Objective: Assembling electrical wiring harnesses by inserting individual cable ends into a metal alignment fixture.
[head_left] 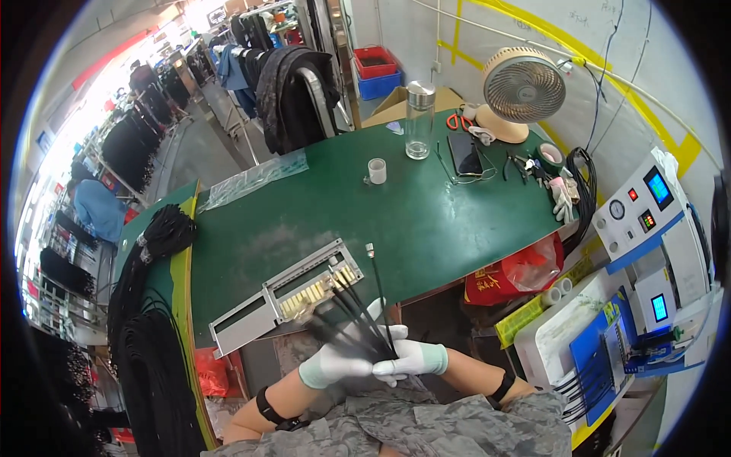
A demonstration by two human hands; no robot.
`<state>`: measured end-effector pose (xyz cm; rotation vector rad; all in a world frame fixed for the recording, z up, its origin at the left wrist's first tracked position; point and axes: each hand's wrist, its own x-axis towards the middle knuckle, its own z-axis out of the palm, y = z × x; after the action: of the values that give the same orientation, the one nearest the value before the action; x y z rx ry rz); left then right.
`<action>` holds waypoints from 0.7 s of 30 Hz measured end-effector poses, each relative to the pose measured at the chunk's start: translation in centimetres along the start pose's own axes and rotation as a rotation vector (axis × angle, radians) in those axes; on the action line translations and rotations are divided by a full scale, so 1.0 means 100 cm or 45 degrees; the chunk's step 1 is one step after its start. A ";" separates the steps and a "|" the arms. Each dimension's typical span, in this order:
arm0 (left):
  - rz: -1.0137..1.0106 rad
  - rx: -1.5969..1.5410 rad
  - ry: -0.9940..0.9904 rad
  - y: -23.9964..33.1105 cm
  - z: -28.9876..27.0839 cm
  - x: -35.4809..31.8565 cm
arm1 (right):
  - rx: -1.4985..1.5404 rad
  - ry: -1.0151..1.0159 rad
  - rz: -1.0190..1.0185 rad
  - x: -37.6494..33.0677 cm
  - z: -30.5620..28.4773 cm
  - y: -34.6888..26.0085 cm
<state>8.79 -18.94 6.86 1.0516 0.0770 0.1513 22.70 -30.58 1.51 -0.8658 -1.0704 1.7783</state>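
Matt green mat covers the worktop (426, 221). At 6 o'clock, smooth black rubbery cables (358, 312) meet a brushed grey metal fixture (259, 305); at 12, a clear glass bottle (418, 122), metal-capped.

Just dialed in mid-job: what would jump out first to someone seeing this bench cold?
First, the two gloved hands at the near edge: the left hand and right hand grip a fanned bunch of black cables together. Just beyond them lies a grey metal fixture with a row of yellow slots on the green table. At the far right corner stands a beige fan, and a large heap of black cables lies along the left side.
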 end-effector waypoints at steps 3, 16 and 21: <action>-0.032 -0.112 0.051 -0.001 -0.016 0.000 | -0.052 0.049 -0.043 0.014 0.009 -0.004; 0.758 -0.627 0.521 0.130 -0.152 -0.081 | -1.699 1.210 0.177 -0.013 -0.028 0.007; 0.983 -0.808 0.929 0.148 -0.199 -0.133 | -2.478 1.069 -0.353 0.048 -0.033 -0.151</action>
<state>-8.35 3.24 9.77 0.3005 0.2600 1.1806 28.49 -21.31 13.37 -2.0240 -1.9058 -0.4805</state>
